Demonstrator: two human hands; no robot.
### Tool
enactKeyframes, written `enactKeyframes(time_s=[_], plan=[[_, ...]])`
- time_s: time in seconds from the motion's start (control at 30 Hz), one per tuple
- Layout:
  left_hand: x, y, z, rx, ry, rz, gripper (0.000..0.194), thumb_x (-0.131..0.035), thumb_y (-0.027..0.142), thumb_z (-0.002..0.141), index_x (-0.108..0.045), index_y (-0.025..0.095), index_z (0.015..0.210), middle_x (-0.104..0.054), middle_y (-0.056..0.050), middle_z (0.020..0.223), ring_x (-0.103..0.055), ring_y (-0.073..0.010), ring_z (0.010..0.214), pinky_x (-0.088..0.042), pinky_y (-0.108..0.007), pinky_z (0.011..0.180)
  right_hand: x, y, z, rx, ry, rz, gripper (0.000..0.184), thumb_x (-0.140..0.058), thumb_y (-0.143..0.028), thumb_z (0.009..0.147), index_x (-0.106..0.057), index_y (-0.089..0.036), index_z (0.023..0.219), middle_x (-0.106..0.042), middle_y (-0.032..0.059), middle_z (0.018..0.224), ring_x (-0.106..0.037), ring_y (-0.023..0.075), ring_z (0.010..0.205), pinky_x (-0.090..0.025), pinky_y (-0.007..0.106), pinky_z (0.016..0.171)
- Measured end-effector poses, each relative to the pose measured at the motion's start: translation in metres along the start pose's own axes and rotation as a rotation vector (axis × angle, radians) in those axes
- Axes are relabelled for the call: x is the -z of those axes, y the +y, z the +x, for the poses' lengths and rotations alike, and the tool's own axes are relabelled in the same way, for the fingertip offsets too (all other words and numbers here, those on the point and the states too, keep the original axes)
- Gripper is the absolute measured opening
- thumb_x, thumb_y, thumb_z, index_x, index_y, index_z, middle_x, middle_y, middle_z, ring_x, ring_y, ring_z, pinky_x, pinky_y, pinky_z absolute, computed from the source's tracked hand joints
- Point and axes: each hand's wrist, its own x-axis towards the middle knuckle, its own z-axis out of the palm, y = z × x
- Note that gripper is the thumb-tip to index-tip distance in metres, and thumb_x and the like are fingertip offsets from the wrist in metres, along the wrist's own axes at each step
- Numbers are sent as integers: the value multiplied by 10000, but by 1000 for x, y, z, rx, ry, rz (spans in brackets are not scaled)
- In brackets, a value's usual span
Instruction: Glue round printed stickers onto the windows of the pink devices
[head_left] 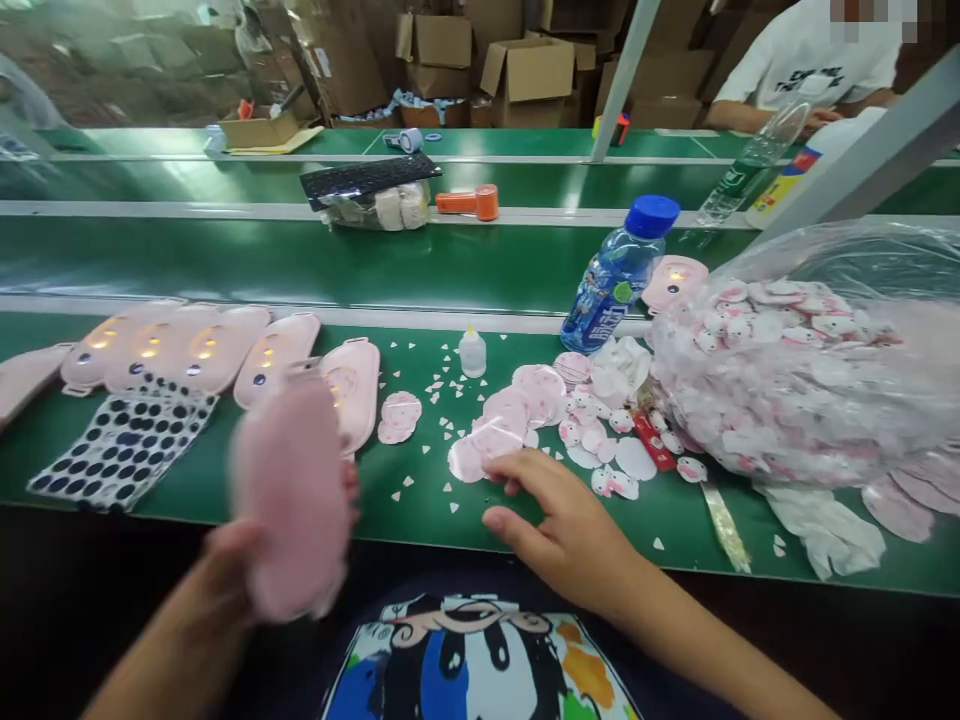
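Left grip [217, 575] has a pink case [292, 500], motion-blurred, fingers mostly hidden behind it. Right grip [562, 530] open, empty, fingertips on pink stickers [480, 450] just ahead on the surface [442, 530].

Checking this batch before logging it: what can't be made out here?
Head view:
Pink pad in the left hand: motion blur hides its surface.
Stickers in the plastic bag: folds and glare hide their print.
Red strip: too small to read.
Co-worker: cut off by top edge.

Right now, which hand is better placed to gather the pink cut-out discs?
Right: the right hand sits at the discs, while the left hand is holding a blurred pink pad.
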Motion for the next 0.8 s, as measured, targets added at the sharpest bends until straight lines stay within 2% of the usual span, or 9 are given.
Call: enactKeyframes(time_s=[0.03,0.1,0.17,0.23,0.4,0.47,0.57,0.7,0.8], plan=[[-24,9,2,26,-33,-75,810,-364,826,775,-583,259,1310,-718,-120,1122,-698,-353,910,-587,-492,758,-4,-4,8,-1,-28,79,477,-589,-442,906,-496,-233,1324,-604,80,1244,-592,196,1048,-503,376,917],[-64,28,11,129,-139,-424,694,-568,721,755,-606,245,1258,-697,-120,1136,-661,-357,1021,-562,-488,842,-11,-11,21,12,-76,232,633,-570,-493,906,-351,-252,1449,-522,94,1377,-576,206,1122,-506,371,942],[-87,42,22,156,-164,-603,515,-655,555,780,-642,221,1173,-704,-104,1073,-645,-333,1057,-540,-460,891,-17,-14,32,30,-70,330,555,-497,-473,949,-360,-257,1441,-531,88,1372,-575,204,1136,-500,367,961],[-96,48,31,188,-117,-663,403,-732,417,758,-665,212,1098,-718,-77,992,-654,-296,1037,-536,-403,893,-18,-11,39,27,-39,357,454,-427,-450,984,-432,-246,1390,-581,85,1302,-578,207,1126,-494,372,963],[-92,41,40,232,-3,-730,498,-772,354,750,-609,232,1205,-718,-69,1087,-655,-266,1049,-544,-347,869,-6,1,49,-115,49,144,461,-460,-472,966,-476,-257,1373,-588,87,1246,-588,217,1055,-501,391,913],[-90,40,42,225,74,-726,540,-761,372,757,-580,243,1249,-703,-73,1148,-635,-278,1098,-537,-374,911,-2,3,49,-169,-1,122,476,-465,-491,961,-463,-272,1384,-602,75,1211,-609,197,978,-522,367,856],[-83,43,44,217,180,-687,590,-754,386,752,-550,248,1288,-690,-73,1180,-610,-299,1145,-525,-420,961,2,6,46,-134,-105,67,457,-448,-477,974,-456,-280,1386,-630,63,1194,-624,184,949,-528,352,838],[-66,42,46,242,270,-661,575,-747,370,753,-555,268,1287,-677,-68,1212,-591,-318,1179,-549,-434,940,9,17,45,-67,4,-488,342,-509,-299,951,-572,-232,1280,-633,76,1256,-557,272,1133,-447,466,954],[-58,36,46,262,291,-647,581,-760,370,744,-566,286,1285,-663,-59,1244,-560,-334,1224,-551,-443,945,13,25,47,-6,-98,-848,293,-561,-213,914,-648,-236,1193,-651,41,1270,-509,320,1207,-379,519,980]])
